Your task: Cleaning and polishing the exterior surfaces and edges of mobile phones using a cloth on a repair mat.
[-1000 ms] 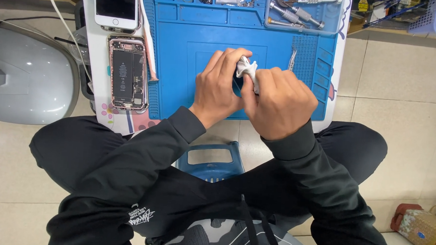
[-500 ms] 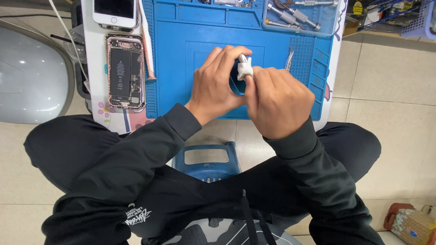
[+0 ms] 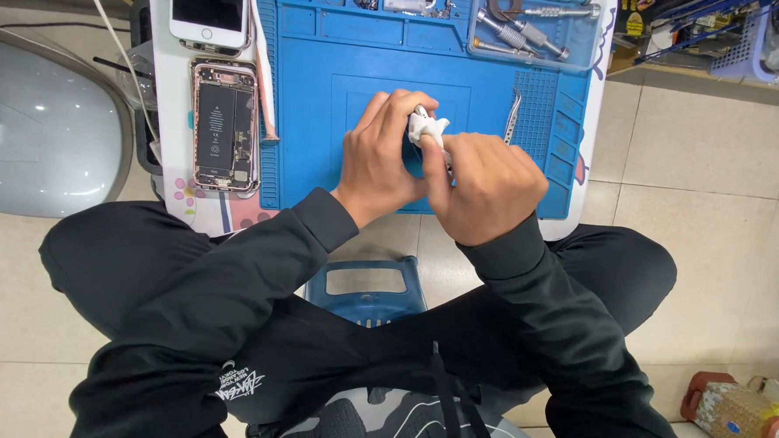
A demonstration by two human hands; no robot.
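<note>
Bare blue mat [image 3: 323, 146] left of the hands; tweezers [image 3: 512, 117] lie close on the right

A bright blue work mat [image 3: 322, 155] covers the white bench [image 3: 169, 161]; a small white piece [image 3: 426, 126] shows between black sleeves [image 3: 527, 278], above beige floor tiles [image 3: 715, 172].

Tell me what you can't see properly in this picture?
- Small white thing: head view, mostly hidden by the left hand and right hand, so its kind is unclear.
- Phone: top cut off by the edge.
- Metal tools: too small to identify.
</note>
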